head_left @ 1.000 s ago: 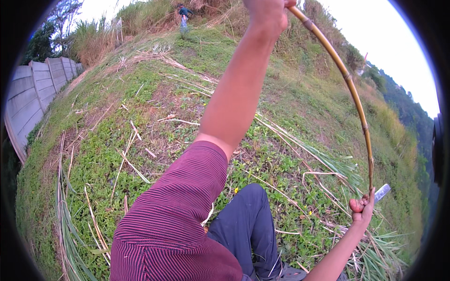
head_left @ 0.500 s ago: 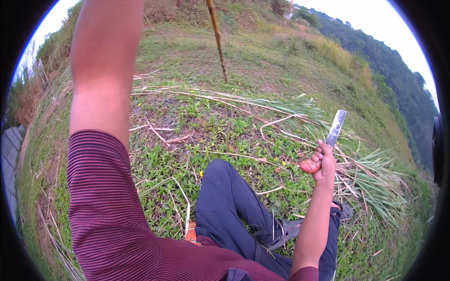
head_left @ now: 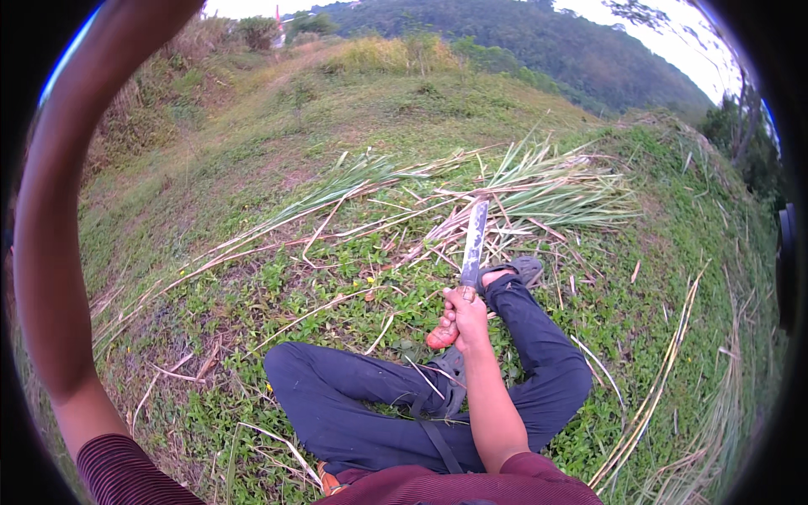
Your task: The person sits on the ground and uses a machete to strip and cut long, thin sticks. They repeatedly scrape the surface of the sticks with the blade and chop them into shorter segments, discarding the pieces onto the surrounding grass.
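Note:
My right hand (head_left: 465, 318) is closed round the red handle of a machete (head_left: 475, 240). The blade points up and away from me, its flat face worn in light and dark patches. Behind the blade's tip lies a heap of cut long-leaved grass stalks (head_left: 555, 198), green and straw-coloured; I cannot tell whether the tip touches it. My left arm (head_left: 55, 252) is raised along the left side, and its hand is beyond the upper edge, out of sight.
I sit on a weedy slope with my legs (head_left: 362, 404) bent in dark trousers. Long dry stalks (head_left: 227, 248) stretch across the ground in front, and yellowish canes (head_left: 656, 387) lie at the right. An orange object (head_left: 330, 478) is at my waist. Wooded hills rise beyond.
The view has swung right, so the grass heap now sits nearer the middle. A brown cane that hung at the top is gone from view. The machete remains in my right hand.

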The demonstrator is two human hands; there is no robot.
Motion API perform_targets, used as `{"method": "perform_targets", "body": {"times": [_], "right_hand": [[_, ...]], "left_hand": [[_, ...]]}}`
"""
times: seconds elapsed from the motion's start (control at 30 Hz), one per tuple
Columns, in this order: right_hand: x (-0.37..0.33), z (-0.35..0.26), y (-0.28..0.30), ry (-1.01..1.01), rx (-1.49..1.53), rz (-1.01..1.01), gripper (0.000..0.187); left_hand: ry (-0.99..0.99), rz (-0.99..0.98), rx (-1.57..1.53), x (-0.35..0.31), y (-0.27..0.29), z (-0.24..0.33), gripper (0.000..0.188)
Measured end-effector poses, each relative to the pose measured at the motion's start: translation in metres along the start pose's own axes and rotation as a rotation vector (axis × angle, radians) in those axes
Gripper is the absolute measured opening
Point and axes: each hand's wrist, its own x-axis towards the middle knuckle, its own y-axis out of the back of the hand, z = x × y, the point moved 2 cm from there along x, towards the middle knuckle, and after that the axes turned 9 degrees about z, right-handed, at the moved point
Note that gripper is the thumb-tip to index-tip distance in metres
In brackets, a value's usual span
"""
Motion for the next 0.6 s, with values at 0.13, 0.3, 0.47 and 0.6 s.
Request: {"method": "perform_targets", "body": {"times": [0.13, 0.3, 0.47, 0.6], "right_hand": [[0.008, 0.013, 0.094, 0.097, -0.134, 0.225, 0.016], [0.041, 0.042, 0.137, 0.001, -0.098, 0.382, 0.015], [0.066, 0.063, 0.139, 0.050, -0.083, 0.578, 0.010], [0.075, 0.074, 0.139, 0.089, 0.121, 0.533, 0.032]], "left_hand": [[0.222, -0.461, 0.016, -0.088, -0.054, 0.145, 0.041], [0.621, -0.874, -0.288, -0.308, -0.070, 0.210, 0.041], [1.169, -1.081, -0.563, -0.388, 0.012, 0.281, 0.064], [1.297, -1.377, -0.752, -0.384, 0.053, 0.308, 0.071]]}}
